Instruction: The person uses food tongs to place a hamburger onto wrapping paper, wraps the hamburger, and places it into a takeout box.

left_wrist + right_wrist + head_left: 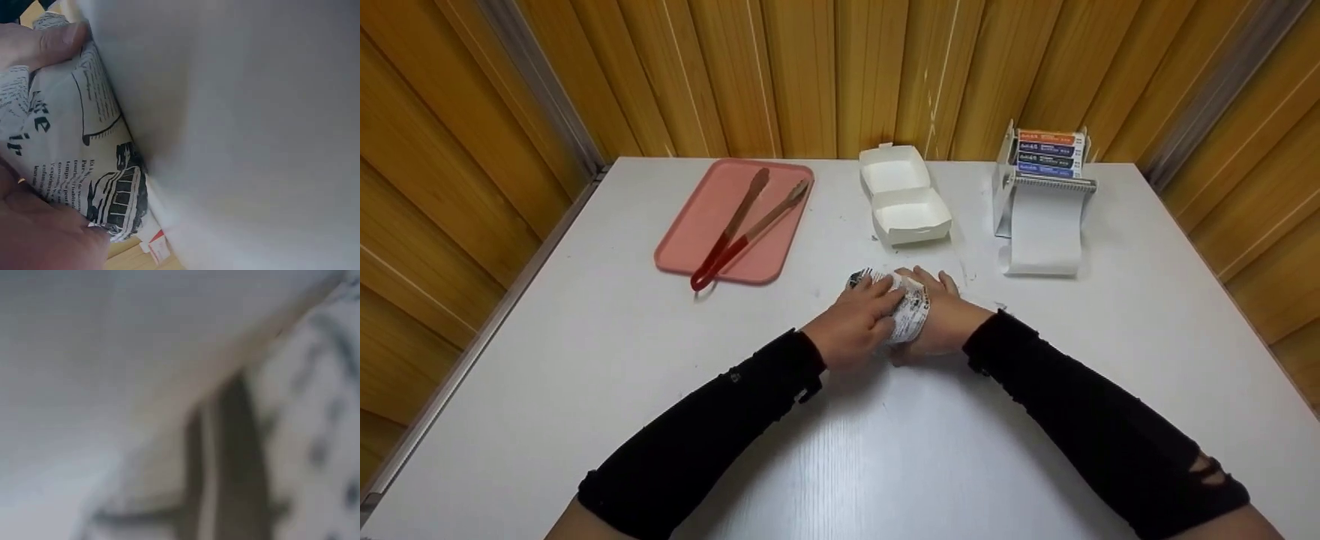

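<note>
The paper packet [911, 313] is in the middle of the frame, down on or just over the tabletop [585, 337]; I can't tell which. It is white paper with black words and pictures on it, and it looks like it goes around something, but what is inside is hidden. The left hand [855, 322] grips it from the left, with bent fingers over the top. The right hand [941, 319] holds it from the right, with fingers on the far side and the thumb low at the near side. In the left wrist view a thumb presses the paper at the upper left. The right wrist view is too blurry to show the fingers.

I think the step now is wrapping, or pressing the folds snug. The next move seems to call for two hands working together, gentle but firm, so the paper doesn't pop open or rip.

Just past the packet, at the upper middle, a white box [919, 234] sits with its lid up. At the upper left, red-handled tongs [718, 253] lie on a pink tray [690, 232], their bent end poking over the near edge. At the upper right is a metal stand [1003, 202] with colored boxes [1046, 159] and a white sheet [1046, 236] hanging down.
</note>
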`<action>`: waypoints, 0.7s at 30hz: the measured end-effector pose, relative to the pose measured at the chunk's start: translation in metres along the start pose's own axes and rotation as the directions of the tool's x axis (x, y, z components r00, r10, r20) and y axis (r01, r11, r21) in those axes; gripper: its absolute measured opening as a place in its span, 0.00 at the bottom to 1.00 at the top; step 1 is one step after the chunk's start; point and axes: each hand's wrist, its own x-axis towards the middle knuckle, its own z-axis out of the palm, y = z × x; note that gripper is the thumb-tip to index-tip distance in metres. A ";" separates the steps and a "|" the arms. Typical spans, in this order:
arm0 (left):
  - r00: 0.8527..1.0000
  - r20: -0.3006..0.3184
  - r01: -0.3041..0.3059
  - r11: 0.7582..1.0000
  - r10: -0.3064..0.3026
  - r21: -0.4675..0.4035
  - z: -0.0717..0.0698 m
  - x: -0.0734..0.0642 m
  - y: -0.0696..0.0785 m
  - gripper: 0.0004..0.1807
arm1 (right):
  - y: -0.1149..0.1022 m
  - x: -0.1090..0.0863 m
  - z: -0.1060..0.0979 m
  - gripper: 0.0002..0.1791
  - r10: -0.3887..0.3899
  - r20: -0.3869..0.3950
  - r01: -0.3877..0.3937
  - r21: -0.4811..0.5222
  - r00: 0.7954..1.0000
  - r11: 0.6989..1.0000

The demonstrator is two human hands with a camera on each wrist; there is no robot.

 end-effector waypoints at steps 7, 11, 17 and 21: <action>1.000 0.002 0.023 0.975 -0.024 0.221 0.004 0.004 0.004 0.29 | 0.010 -0.004 -0.005 0.72 0.067 0.085 -0.069 0.018 0.994 0.997; 1.000 -0.002 0.020 0.955 -0.020 0.297 0.006 0.005 0.007 0.28 | 0.014 -0.006 -0.003 0.71 0.096 0.111 -0.102 0.045 0.989 0.994; 1.000 -0.016 0.030 0.936 -0.026 0.352 0.010 0.005 0.008 0.27 | 0.022 -0.009 -0.007 0.78 0.107 0.119 -0.123 0.129 0.987 0.984; 0.999 -0.023 0.039 0.937 -0.034 0.346 0.010 0.004 0.008 0.27 | 0.039 -0.015 -0.022 0.75 0.103 0.126 -0.127 0.207 0.987 0.970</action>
